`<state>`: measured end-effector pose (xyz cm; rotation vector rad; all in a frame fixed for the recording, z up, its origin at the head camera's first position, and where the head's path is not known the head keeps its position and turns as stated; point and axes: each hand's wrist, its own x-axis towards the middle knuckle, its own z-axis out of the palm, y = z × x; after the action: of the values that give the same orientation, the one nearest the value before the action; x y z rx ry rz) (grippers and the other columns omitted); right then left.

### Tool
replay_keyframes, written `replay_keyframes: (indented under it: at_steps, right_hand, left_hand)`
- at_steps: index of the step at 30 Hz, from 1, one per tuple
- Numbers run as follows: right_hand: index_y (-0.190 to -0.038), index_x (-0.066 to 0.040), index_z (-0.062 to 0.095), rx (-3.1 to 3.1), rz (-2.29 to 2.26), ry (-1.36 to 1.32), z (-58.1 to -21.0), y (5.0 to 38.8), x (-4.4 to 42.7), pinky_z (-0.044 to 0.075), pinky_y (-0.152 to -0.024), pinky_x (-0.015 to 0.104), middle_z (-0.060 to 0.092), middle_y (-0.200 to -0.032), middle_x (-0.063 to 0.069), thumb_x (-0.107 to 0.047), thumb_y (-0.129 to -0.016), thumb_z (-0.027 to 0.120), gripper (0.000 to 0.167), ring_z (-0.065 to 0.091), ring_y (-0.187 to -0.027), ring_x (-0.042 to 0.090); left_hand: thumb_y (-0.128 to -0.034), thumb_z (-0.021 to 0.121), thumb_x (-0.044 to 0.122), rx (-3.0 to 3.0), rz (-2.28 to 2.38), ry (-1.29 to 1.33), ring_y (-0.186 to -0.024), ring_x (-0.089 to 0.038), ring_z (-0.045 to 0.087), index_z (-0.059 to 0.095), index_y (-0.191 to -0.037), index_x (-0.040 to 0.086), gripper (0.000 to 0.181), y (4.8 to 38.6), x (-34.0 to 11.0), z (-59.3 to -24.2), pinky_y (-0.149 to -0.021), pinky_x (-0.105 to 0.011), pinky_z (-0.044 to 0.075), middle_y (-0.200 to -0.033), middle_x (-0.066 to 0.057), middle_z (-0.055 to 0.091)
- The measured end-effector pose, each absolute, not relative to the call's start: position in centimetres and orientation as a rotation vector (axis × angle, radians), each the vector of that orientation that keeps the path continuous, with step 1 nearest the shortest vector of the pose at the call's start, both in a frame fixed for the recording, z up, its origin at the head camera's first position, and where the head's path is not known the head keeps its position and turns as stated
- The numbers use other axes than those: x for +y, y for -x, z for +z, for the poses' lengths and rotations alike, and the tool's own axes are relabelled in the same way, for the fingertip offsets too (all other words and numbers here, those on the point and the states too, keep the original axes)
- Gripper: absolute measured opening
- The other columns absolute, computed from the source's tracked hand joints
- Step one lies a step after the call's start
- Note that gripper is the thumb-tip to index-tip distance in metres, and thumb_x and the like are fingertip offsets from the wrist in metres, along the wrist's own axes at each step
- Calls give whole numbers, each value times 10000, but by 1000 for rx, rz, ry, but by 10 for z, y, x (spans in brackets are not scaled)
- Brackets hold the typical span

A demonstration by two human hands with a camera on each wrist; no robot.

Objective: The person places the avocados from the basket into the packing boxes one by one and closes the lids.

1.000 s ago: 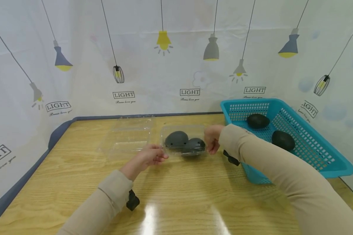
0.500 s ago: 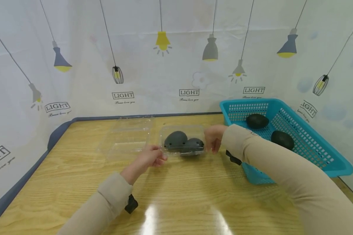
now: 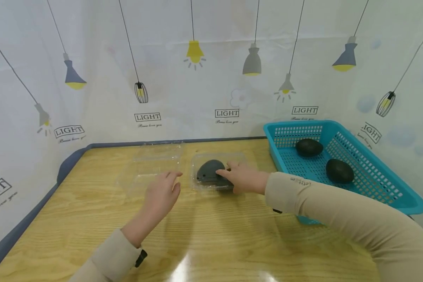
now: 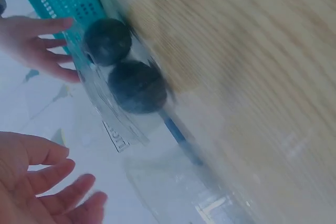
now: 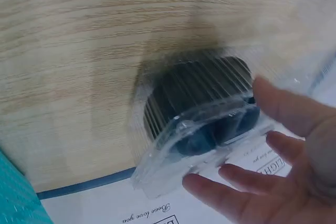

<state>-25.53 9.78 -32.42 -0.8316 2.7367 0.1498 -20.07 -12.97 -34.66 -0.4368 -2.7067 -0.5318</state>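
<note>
A clear plastic clamshell box (image 3: pixel 201 187), its lid down, holds two dark avocados (image 3: pixel 208 170) near the middle of the table. My right hand (image 3: pixel 244 178) lies over the box's right side with fingers spread, hiding most of one avocado. In the right wrist view, its fingers stay extended at the lid's edge, and the ribbed side of the box (image 5: pixel 194 85) shows. Left of the box, my left hand (image 3: pixel 162 196) hovers apart from it, fingers loosely bent and holding nothing. A second clear clamshell (image 3: pixel 158 156) stands open behind that hand.
A turquoise basket (image 3: pixel 292 162) stands on the right of the wooden table (image 3: pixel 211 243). Inside lie two more avocados, one at the back (image 3: pixel 309 147) and one nearer (image 3: pixel 340 171). A printed curtain (image 3: pixel 211 86) hangs along the table's back edge.
My left hand has come away from the box's left corner, moving left. My right hand has shifted from the box's right edge onto its top, fingers spreading.
</note>
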Motion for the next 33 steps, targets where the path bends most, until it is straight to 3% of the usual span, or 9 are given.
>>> replay_keyframes:
  at_steps: [4,8,14,17,23,30,33]
  right_hand:
    - [-1430,-178,325,2795,245,931,-328,252,96,478,-832,444,345,-1391,252,-96,-906,569,583,461,-1134,451]
    - [-1430,-158,326,2794,191,972,-329,256,95,490,-782,405,371,-1368,266,-13,-925,493,551,521,-1062,407]
    - [-1448,-168,285,2764,-18,894,-334,274,90,411,-937,483,298,-1412,275,63,-933,402,577,388,-1234,424]
    - [-1445,-163,294,2782,-38,892,-336,286,88,396,-943,497,335,-1387,272,57,-934,412,568,396,-1228,415]
    - [-1429,-151,323,2836,-69,867,-346,310,82,410,-943,432,375,-1368,245,20,-929,473,550,450,-1185,377]
    - [-1343,-104,436,2875,-273,845,-348,328,76,432,-919,436,462,-1281,202,5,-857,602,525,491,-1133,332]
    - [-1315,-105,467,2932,-206,869,-350,337,73,435,-919,421,498,-1240,180,4,-850,614,500,511,-1101,307]
  left_hand:
    - [-788,654,-6,-2598,-313,460,-856,-322,609,637,-1036,-20,250,203,-143,-353,-692,-405,512,-978,-167,629]
    - [-779,639,-22,-2622,-273,467,-843,-331,619,639,-1022,-34,243,205,-151,-358,-693,-412,514,-962,-168,647]
    - [-781,627,-26,-2620,-282,459,-825,-322,624,656,-988,-27,209,207,-156,-361,-677,-408,511,-935,-160,664]
    - [-768,635,-29,-2607,-269,448,-792,-321,626,663,-960,-26,195,207,-157,-362,-650,-406,508,-913,-155,670]
    - [-751,637,-44,-2640,-212,441,-561,-232,590,688,-921,-18,179,205,-159,-364,-495,-319,476,-822,-132,691]
    - [-773,619,-35,-2726,-219,428,-674,-258,646,695,-930,-10,176,201,-160,-368,-514,-316,493,-867,-130,695]
    - [-774,632,-32,-2719,-211,439,-646,-247,639,695,-920,-10,160,201,-161,-370,-489,-304,476,-853,-126,694]
